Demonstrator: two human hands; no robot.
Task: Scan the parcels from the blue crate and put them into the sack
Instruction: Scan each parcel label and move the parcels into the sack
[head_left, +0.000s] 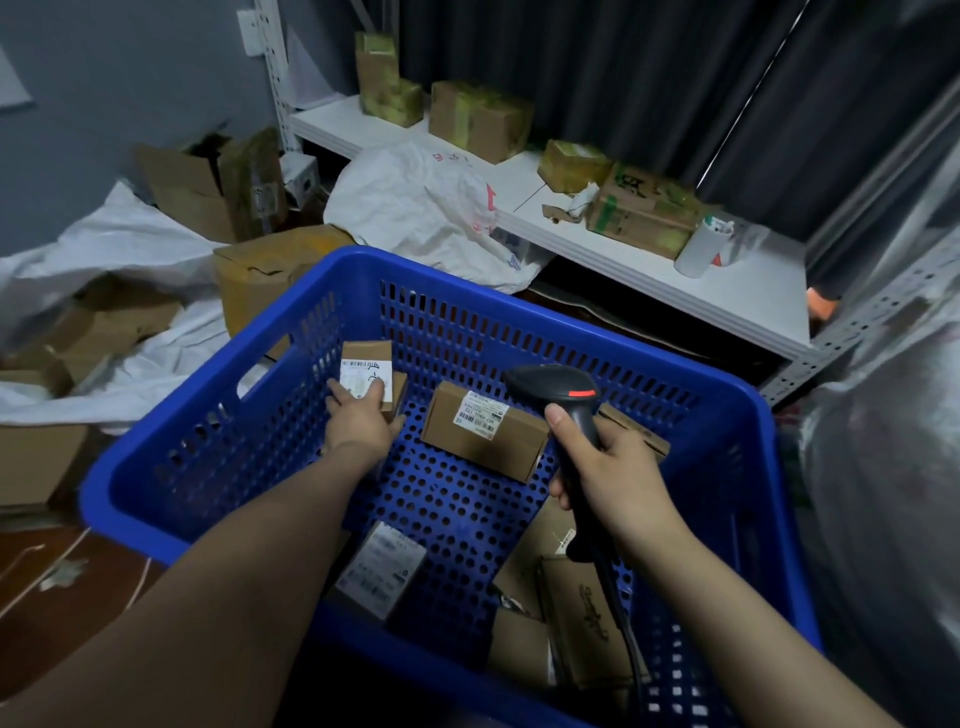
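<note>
Dim storeroom, blue crate (171, 467) before us with bare perforated floor mid-crate. Our right hand (618, 478) clenches the scanner (566, 410), head aimed forward-left, handle running back toward us. Our left hand (358, 421) grasps a small parcel (366, 371) upright against the far-left wall, label facing us. White sack (130, 244) lies open beyond, left.

White shipping labels with barcodes and fine print stand on three small cardboard parcels in the blue crate (218, 467): the parcel at the far left wall (365, 364), whose label also bears a handwritten mark; the middle parcel (483, 431), with digits too blurred to read; and the near parcel (382, 571). Red print on the white sack (415, 208) and green print on a shelf box (641, 208) are illegible.
</note>
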